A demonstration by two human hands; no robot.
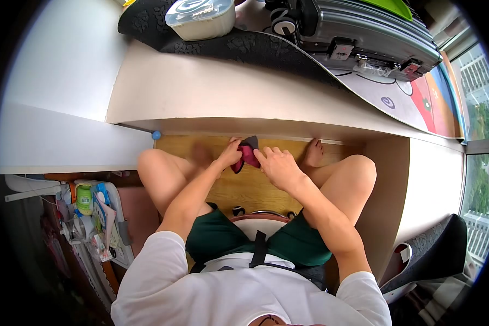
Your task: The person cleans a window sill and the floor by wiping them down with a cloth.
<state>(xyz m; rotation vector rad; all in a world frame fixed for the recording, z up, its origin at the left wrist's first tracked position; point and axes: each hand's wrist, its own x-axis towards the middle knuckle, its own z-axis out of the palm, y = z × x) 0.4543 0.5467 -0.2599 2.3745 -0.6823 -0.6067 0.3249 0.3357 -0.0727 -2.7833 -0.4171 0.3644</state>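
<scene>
Between my bare feet, above the wooden floor, is a small crumpled maroon and dark grey cloth (247, 154) that looks like a sock. My left hand (230, 155) is closed on its left side, fingers pinching the fabric. On the other side my right hand (280, 167) has its thumb and fingertips at the cloth's right edge, and they appear to pinch it. The cloth is bunched up, so its full shape is hidden. My right foot (313, 153) rests bare on the floor; my left foot (202, 155) is blurred.
A pale ledge (244, 89) runs ahead of me, bearing a lidded plastic box (204, 24), a grey suitcase (369, 41) and a patterned mat (386, 100). A blue ball-shaped piece (156, 135) sits at the left corner. Storage with assorted items (95, 212) stands left; windows are right.
</scene>
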